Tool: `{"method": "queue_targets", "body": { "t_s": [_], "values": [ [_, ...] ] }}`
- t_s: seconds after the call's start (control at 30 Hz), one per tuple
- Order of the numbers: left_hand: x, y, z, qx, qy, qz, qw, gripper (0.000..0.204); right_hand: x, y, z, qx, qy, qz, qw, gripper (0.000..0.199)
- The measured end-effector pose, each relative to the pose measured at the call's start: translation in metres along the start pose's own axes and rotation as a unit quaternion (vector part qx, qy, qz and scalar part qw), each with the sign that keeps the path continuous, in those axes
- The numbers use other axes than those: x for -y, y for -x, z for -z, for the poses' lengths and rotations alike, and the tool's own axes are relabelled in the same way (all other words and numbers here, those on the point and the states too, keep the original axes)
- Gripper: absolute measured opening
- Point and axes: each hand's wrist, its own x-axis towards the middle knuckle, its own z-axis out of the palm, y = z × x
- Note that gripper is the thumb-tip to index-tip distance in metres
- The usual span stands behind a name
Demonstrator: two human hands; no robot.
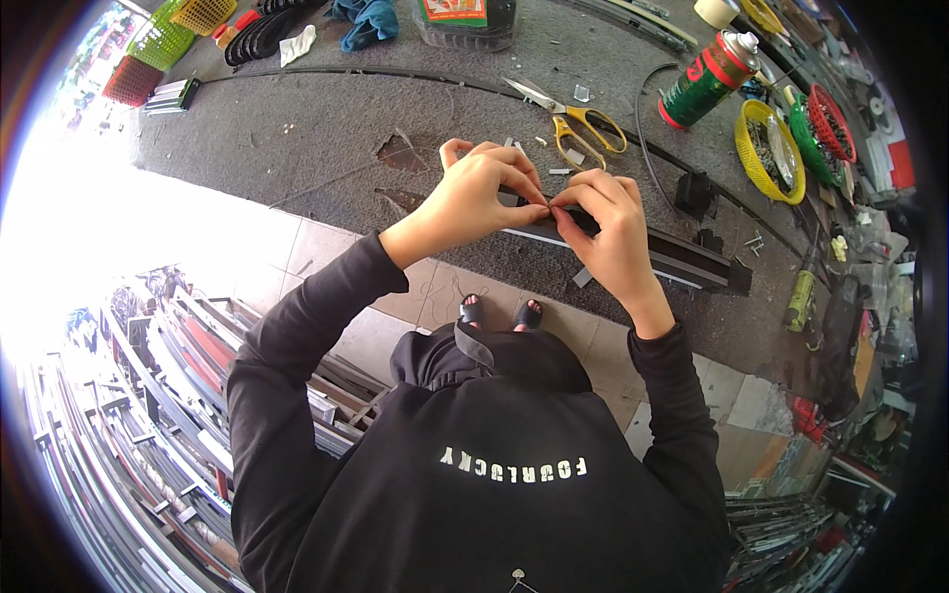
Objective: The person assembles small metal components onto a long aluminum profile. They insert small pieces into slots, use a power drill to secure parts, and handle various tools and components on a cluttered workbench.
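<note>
Over the near edge of the workbench, my left hand [484, 190] and my right hand [605, 219] meet with thumbs and forefingers pinched together. Whatever sits between the fingertips is too small and hidden to name. Under and beside my hands lies a dark metal profile [692, 259], running along the bench edge toward the right. A pair of scissors with yellow handles [590, 127] rests just beyond my right hand, its blades pointing left and away. Small light-coloured scraps lie near the scissors.
A green and red spray can [704, 84] stands at the far right. Beside it are yellow [763, 188], green and red baskets of small hardware. A clear tub [474, 35] and a blue cloth [368, 22] lie at the back. Long metal profiles [138, 445] are stacked at lower left.
</note>
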Motion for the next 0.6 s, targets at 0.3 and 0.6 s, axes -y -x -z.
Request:
{"method": "queue_targets", "body": {
  "t_s": [0.3, 0.6],
  "values": [
    [-0.008, 0.008, -0.007, -0.073, -0.039, 0.008, 0.997, 0.011, 0.001, 0.0, 0.006, 0.05, -0.022, -0.018, 0.998, 0.015],
    [-0.014, 0.014, -0.009, -0.084, -0.018, 0.079, 0.993, 0.012, -0.01, -0.014, 0.02, 0.114, 0.031, 0.063, 0.991, 0.012]
  ]
}}
